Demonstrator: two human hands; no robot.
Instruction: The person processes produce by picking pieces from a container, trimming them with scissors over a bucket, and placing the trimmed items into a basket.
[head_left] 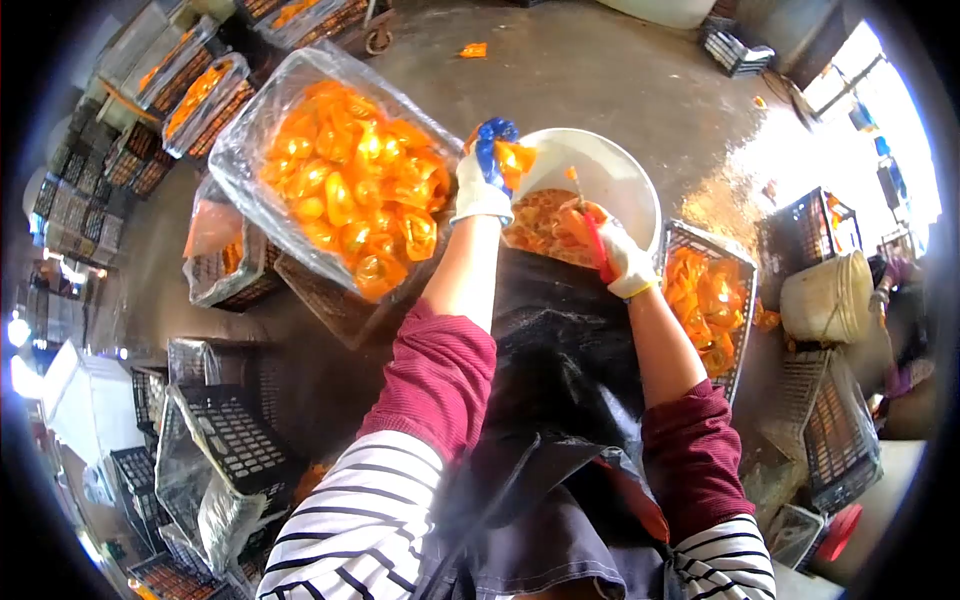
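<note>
My left hand, in a white and blue glove, is closed on an orange piece at the left rim of a white bucket. My right hand, in a glove with a red and yellow edge, is closed around a red-handled tool over the bucket's right side. Orange-brown pieces lie inside the bucket. To the left, a plastic-lined crate holds a heap of shiny orange pieces. Another crate with orange pieces stands right of the bucket.
Black crates are stacked at the lower left, and more filled crates stand at the upper left. A beige bucket and crates are on the right. Another person shows at the right edge. An orange scrap lies on the floor.
</note>
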